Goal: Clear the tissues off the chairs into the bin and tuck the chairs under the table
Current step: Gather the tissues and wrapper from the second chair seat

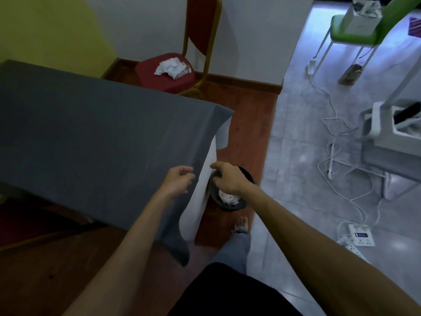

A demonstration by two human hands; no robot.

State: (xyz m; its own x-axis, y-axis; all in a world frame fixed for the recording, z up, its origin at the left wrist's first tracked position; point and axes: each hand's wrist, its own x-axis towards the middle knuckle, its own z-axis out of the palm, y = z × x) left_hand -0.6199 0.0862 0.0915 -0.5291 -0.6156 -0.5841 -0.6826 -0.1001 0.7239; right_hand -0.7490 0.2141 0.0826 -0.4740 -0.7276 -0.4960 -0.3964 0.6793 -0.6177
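A red chair [173,82] with a gold frame stands past the far end of the table, and crumpled white tissues [169,67] lie on its seat. The table [91,133] wears a grey cloth. A black bin [234,205] sits on the floor at the table's near corner with white tissue [229,198] inside. My right hand [226,179] hovers over the bin, fingers spread, nothing in it. My left hand [178,180] is loosely curled at the cloth's edge, holding nothing. Another red chair [27,226] shows at the lower left under the table edge.
A green chair [355,34] with a white box on it stands at the back right. White cables [337,142] and a power strip [361,236] lie across the grey tiled floor. A white and grey unit [387,131] sits at the right edge. My leg and bare foot [240,225] are beside the bin.
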